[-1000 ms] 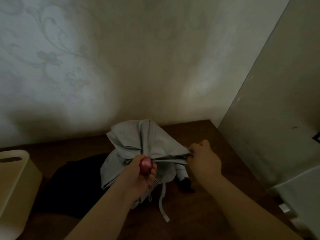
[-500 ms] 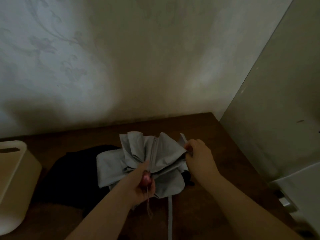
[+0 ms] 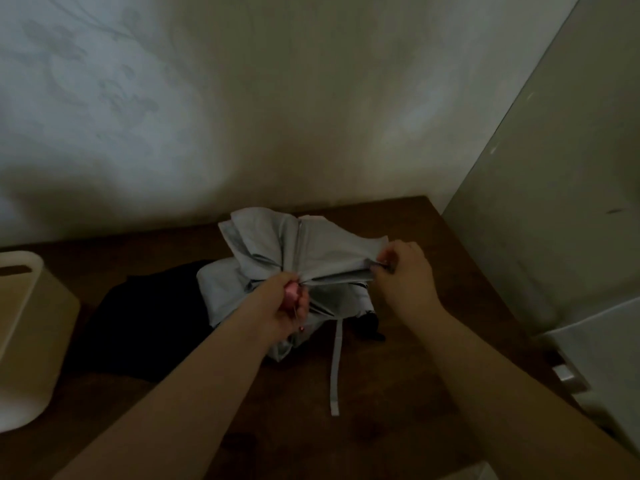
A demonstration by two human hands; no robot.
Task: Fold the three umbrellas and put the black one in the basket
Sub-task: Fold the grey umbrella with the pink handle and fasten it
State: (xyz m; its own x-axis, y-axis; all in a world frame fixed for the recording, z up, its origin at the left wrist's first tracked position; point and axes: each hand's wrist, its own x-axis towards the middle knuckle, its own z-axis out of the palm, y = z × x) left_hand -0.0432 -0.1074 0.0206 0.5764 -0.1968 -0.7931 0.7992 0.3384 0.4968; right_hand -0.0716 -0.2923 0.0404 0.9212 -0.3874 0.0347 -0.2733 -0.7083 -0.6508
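Note:
A grey umbrella (image 3: 277, 247) with a pink handle is held above the brown table (image 3: 398, 427), its canopy loose and crumpled. My left hand (image 3: 280, 306) grips the pink handle. My right hand (image 3: 405, 271) pinches a fold of the grey canopy at its right edge and holds it stretched out sideways. The umbrella's grey strap (image 3: 335, 368) hangs down onto the table. A black umbrella (image 3: 138, 327) lies spread on the table to the left, partly under the grey one. A cream basket (image 3: 31, 337) stands at the far left. A dark handle (image 3: 372, 327) lies under the grey canopy.
A patterned wall runs along the back of the table. A tall pale panel (image 3: 554, 202) stands at the right, with a white box-like object (image 3: 606, 358) below it at the table's right edge.
My right hand has pulled a canopy fold out to the right again after moving in close half a second ago. My left hand keeps its grip on the handle.

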